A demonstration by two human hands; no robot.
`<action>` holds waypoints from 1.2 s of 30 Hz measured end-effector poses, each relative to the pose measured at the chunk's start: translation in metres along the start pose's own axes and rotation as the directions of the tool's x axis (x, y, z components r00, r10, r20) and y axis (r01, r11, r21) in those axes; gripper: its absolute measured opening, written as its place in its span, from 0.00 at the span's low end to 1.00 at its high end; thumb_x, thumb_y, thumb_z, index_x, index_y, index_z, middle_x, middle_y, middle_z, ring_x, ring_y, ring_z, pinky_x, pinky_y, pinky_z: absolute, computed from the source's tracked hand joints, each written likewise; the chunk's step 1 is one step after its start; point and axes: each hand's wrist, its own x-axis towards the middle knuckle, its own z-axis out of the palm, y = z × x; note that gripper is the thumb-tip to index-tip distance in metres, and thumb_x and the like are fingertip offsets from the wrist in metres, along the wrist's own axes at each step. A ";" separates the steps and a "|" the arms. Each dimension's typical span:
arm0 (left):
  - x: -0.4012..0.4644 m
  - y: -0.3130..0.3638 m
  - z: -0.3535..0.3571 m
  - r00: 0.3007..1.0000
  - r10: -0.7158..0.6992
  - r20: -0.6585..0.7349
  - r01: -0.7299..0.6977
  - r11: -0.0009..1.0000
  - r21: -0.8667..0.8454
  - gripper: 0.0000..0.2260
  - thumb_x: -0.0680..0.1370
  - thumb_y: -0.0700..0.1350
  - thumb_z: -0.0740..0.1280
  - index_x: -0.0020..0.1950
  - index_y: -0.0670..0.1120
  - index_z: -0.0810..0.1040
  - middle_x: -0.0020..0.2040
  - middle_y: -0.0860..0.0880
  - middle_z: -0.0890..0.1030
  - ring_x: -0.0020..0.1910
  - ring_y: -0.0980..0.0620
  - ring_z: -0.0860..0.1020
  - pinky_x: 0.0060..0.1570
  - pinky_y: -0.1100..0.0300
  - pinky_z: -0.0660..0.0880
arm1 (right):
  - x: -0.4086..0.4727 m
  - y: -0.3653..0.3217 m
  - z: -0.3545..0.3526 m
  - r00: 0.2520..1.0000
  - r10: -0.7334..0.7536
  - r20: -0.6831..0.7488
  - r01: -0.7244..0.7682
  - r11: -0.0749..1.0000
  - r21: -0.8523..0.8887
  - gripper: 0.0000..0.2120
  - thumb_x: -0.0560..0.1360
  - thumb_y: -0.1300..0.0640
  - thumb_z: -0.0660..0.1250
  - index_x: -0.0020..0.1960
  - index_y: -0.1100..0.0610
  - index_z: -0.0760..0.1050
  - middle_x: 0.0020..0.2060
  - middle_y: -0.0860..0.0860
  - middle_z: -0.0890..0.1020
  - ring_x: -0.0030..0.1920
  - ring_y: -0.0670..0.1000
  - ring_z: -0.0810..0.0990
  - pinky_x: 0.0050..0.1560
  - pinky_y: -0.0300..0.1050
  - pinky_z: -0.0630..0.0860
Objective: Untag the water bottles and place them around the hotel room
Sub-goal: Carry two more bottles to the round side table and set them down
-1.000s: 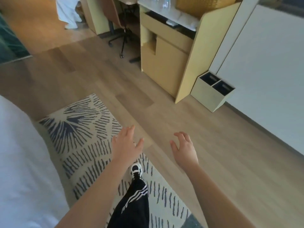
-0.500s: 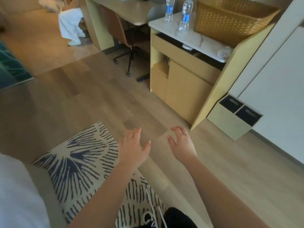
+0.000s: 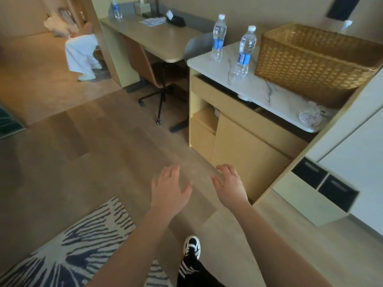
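View is lifting and closing on the marble-topped cabinet (image 3: 261,94) — it is filling more of the right side than 0.5 s ago. Two water bottles (image 3: 217,38) (image 3: 244,52) and the wicker basket (image 3: 310,56), cut off at the top edge 1.0 s ago, are now showing in full. The desk (image 3: 157,38) behind is coming into view with a third bottle (image 3: 117,9) at its far end. The patterned rug (image 3: 83,245) is sliding toward the lower left — the white bedding is no longer in frame. Left hand (image 3: 169,188) and right hand (image 3: 230,186), both empty with fingers loosely spread, are drawing nearer the cabinet front. A black-and-white shoe (image 3: 192,246) is stepping forward onto the wood floor (image 3: 93,152).
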 end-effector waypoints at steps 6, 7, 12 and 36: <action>0.157 0.019 -0.022 0.998 0.053 -0.032 -0.054 0.998 -0.022 0.31 0.77 0.63 0.57 0.76 0.53 0.55 0.75 0.51 0.63 0.75 0.51 0.59 0.72 0.43 0.55 | 0.141 -0.022 -0.018 0.999 0.022 -0.033 -0.021 1.000 0.020 0.20 0.79 0.48 0.60 0.69 0.51 0.68 0.69 0.48 0.67 0.66 0.52 0.69 0.62 0.44 0.69; 0.178 0.023 -0.025 0.997 0.060 -0.040 -0.062 0.998 -0.034 0.31 0.76 0.64 0.58 0.76 0.54 0.55 0.75 0.51 0.64 0.75 0.51 0.59 0.71 0.43 0.56 | 0.160 -0.024 -0.023 0.999 0.021 -0.049 -0.020 1.000 0.022 0.19 0.79 0.48 0.61 0.68 0.51 0.68 0.69 0.48 0.68 0.66 0.52 0.69 0.61 0.44 0.69; 0.266 0.042 -0.031 0.993 0.110 -0.051 -0.115 0.989 -0.091 0.31 0.76 0.63 0.59 0.76 0.54 0.56 0.75 0.51 0.64 0.74 0.52 0.60 0.71 0.44 0.56 | 0.242 -0.025 -0.050 0.987 0.045 -0.156 -0.040 0.999 0.031 0.18 0.79 0.49 0.61 0.67 0.53 0.70 0.66 0.50 0.70 0.65 0.53 0.71 0.60 0.44 0.69; 0.723 0.144 -0.074 0.843 0.464 -0.273 -0.536 0.676 -0.506 0.38 0.72 0.49 0.73 0.76 0.44 0.56 0.74 0.45 0.63 0.72 0.51 0.62 0.66 0.63 0.60 | 0.560 -0.076 -0.122 0.439 0.418 -0.796 -0.198 0.909 0.368 0.42 0.67 0.47 0.76 0.73 0.53 0.59 0.66 0.52 0.67 0.64 0.48 0.69 0.55 0.40 0.64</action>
